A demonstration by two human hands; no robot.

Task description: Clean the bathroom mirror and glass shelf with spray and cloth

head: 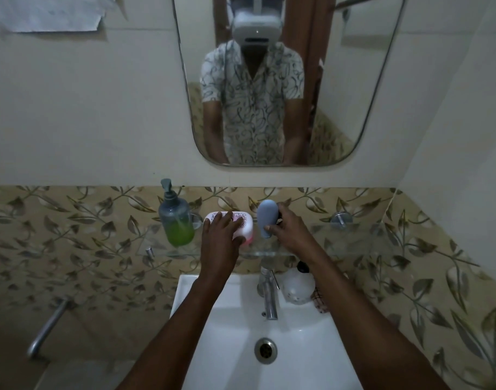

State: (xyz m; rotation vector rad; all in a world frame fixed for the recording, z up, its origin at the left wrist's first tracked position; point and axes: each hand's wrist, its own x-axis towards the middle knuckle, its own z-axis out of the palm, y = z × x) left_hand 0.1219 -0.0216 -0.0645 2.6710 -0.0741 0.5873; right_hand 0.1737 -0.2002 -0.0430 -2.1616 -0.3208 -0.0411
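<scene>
A rounded mirror (339,80) hangs on the wall above a glass shelf (339,240). On the shelf my left hand (221,232) rests on top of a white and pink soap box (248,220), fingers spread over its lid. My right hand (286,229) grips a blue-grey tube (266,218) standing upright beside the box. A white spray bottle (297,285) with a black top stands on the basin's back right corner, with a checked cloth (320,301) partly hidden behind my right forearm.
A pump dispenser with green liquid (176,220) stands at the shelf's left end. Below are the white basin (297,347), its chrome tap (269,294) and the drain (265,350). A metal pipe (47,327) juts from the left wall. Paper (49,15) hangs top left.
</scene>
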